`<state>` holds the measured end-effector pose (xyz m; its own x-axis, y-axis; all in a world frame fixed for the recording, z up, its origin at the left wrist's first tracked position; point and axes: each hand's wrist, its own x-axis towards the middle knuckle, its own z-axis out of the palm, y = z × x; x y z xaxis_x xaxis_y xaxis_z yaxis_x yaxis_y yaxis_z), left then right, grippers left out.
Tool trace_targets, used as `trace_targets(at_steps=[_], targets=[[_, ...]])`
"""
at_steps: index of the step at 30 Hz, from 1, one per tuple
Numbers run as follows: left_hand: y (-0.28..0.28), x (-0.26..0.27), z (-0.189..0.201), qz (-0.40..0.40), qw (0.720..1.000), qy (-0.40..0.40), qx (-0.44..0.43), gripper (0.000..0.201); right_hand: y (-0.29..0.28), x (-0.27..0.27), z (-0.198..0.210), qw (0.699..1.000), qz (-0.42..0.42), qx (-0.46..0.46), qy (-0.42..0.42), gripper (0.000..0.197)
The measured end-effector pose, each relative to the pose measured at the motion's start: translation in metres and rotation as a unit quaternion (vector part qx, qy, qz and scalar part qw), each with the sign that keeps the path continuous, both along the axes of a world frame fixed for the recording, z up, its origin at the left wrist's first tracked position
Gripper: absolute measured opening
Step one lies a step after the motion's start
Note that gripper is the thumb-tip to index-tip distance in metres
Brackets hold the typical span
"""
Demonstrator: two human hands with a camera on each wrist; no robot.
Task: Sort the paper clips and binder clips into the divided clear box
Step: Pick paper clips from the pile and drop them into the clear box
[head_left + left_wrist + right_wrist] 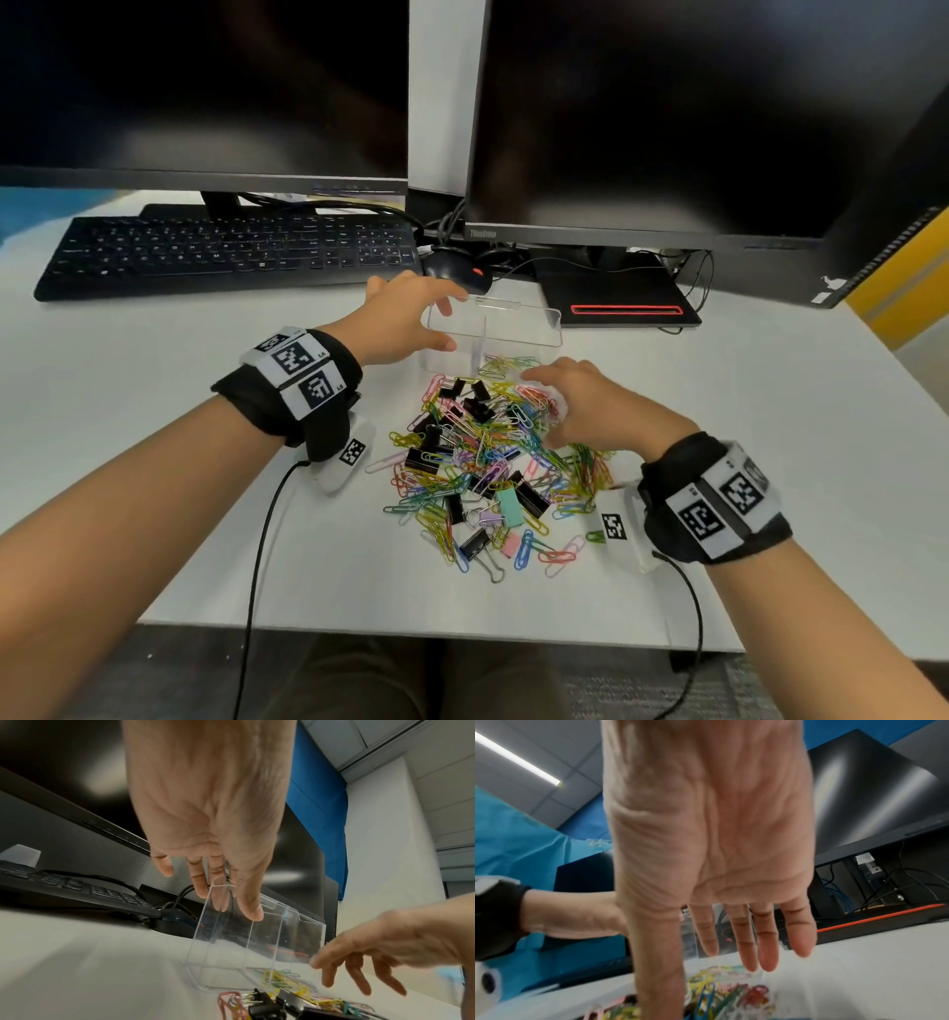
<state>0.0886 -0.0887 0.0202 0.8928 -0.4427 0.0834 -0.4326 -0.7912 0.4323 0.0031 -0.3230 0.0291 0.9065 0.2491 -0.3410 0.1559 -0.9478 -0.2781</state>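
Note:
The clear divided box [518,321] stands upright just behind a heap of coloured paper clips [482,452] mixed with black binder clips [475,401] and a mint one [510,506]. My left hand [436,325] grips the box's left end, fingers over the far rim and thumb on the near wall; the left wrist view shows the same hand [226,902] on the box [231,943]. A few yellow and green clips [277,977] lie at the right compartment's base. My right hand [544,408] hovers palm down over the heap's right side, its fingers [752,953] straight and holding nothing.
A black keyboard [231,252] and mouse [457,270] lie behind the box, under two dark monitors [693,113]. A monitor base [621,303] with a red stripe sits right behind it. Bare white desk [744,421] spreads to both sides.

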Motion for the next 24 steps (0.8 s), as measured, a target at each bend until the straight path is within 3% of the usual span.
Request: trace_targets(at_steps=[2,4,8,11,18,24], targets=[[0.0,0.0,-0.001,0.001,1.0,0.0,-0.003,0.055,0.003,-0.001,-0.007,0.999,0.019,-0.043,0.021,0.094],[0.001,-0.001,-0.001,0.001,1.0,0.0,-0.004,0.055,0.006,0.001,-0.011,0.998,0.029,-0.056,0.016,0.089],[0.001,0.0,-0.001,-0.001,1.0,-0.002,0.0,0.055,0.005,0.006,-0.018,1.0,0.012,-0.016,-0.017,0.04],[0.001,0.001,-0.002,-0.003,1.0,-0.003,-0.001,0.055,0.004,0.006,-0.019,0.999,0.002,0.024,-0.043,0.021],[0.002,0.002,-0.003,-0.007,1.0,-0.003,-0.007,0.054,-0.01,0.007,-0.012,0.986,-0.06,0.14,-0.071,0.01],[0.002,0.001,-0.002,-0.009,1.0,-0.003,-0.006,0.055,-0.024,-0.002,-0.009,0.949,-0.115,0.275,-0.102,0.016]])
